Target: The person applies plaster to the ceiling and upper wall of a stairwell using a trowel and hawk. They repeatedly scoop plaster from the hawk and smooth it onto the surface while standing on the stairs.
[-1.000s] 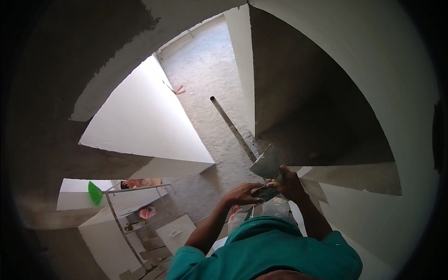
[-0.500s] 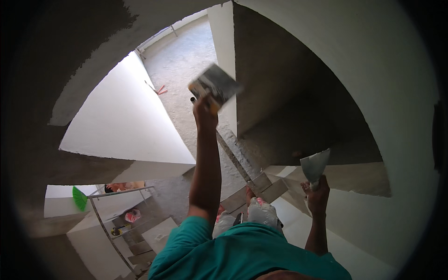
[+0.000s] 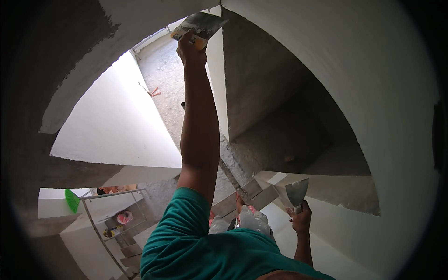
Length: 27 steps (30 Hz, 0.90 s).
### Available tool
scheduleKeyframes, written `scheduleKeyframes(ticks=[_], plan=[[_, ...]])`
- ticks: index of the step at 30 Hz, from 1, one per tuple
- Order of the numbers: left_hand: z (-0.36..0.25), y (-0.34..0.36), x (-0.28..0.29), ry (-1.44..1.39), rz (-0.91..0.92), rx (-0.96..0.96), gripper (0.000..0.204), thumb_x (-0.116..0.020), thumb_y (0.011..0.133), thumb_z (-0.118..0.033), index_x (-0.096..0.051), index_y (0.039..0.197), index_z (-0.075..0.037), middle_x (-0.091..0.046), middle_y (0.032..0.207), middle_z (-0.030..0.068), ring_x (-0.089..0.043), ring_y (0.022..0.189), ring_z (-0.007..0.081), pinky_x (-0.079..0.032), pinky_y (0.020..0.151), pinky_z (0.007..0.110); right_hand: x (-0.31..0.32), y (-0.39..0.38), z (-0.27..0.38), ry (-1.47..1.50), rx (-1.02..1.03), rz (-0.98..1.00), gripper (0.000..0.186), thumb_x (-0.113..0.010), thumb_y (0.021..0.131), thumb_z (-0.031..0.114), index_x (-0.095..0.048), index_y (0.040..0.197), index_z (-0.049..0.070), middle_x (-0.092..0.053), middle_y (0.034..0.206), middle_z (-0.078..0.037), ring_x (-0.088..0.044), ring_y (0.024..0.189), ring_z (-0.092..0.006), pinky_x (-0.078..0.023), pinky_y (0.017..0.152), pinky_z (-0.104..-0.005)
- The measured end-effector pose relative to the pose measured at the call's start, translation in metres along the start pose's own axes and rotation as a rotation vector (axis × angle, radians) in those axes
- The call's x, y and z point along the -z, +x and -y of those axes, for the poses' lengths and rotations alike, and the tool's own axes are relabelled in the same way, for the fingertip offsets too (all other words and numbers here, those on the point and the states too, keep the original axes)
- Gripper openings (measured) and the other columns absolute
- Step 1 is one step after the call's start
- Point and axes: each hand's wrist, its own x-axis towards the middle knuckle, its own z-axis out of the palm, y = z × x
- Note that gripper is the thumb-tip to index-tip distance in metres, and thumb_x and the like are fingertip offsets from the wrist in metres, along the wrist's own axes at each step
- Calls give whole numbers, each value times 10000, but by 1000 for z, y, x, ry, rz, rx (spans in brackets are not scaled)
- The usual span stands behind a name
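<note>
My left arm is stretched far up, and my left hand (image 3: 191, 50) is closed on a plastering trowel (image 3: 203, 24). The trowel's wide rectangular metal blade is smeared with white and lies by the edge of the pale plastered surface (image 3: 158, 7) overhead. I cannot tell whether blade and surface touch. Lower on the right, my right hand (image 3: 301, 218) grips a putty knife (image 3: 297, 190) by its handle, the flared blade pointing up. That blade is apart from the wall behind it. Fingers of both hands wrap round the handles.
Whitish plastic covers (image 3: 254, 220) wrap my legs above boards (image 3: 266, 197). A metal frame (image 3: 97, 231) stands at lower left, beside a green fan-shaped broom head (image 3: 72, 200) and a red-and-white bag (image 3: 124, 217). A bare grey wall (image 3: 266, 84) fills the centre right.
My left hand has moved up with the trowel, from over the floor to the overhead edge. The right hand with the putty knife appears lower and slightly further left; the whole view has shifted somewhat.
</note>
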Motion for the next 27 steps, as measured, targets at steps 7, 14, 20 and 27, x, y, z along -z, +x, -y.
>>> scheduleKeyframes(ticks=[7, 14, 20, 27], plan=[[11, 5, -21, -138, 31, 60, 431, -599, 796, -102, -493, 1199, 7, -555, 1135, 156, -592, 1011, 319, -531, 828, 454, 2, 10, -2, -21, -49, -7, 291, -761, 736, 44, -550, 927, -18, -614, 759, -95, -578, 581, -149, -495, 421, -285], [15, -7, -38, -29, 9, 143, 377, -695, 765, -79, -588, 1111, 24, -615, 1093, 154, -627, 977, 268, -532, 838, 378, -1, 13, -7, -32, -22, -7, 314, -767, 734, 55, -554, 954, -14, -625, 762, -99, -576, 574, -147, -494, 423, -294], [-14, -59, 37, -69, 235, 229, 347, -602, 837, -115, -548, 1117, 82, -605, 1054, 146, -617, 959, 262, -528, 832, 375, -26, 43, 3, -89, 122, 136, 304, -765, 744, 81, -569, 961, -2, -661, 793, -128, -599, 563, -152, -474, 441, -313], [-82, -220, 97, 162, 307, 539, 410, -591, 826, -150, -526, 1172, 61, -637, 1013, 158, -651, 862, 256, -551, 755, 358, -93, 100, 56, -58, 757, 217, 405, -809, 739, 255, -619, 998, 8, -653, 783, -125, -617, 701, -208, -495, 681, -363]])
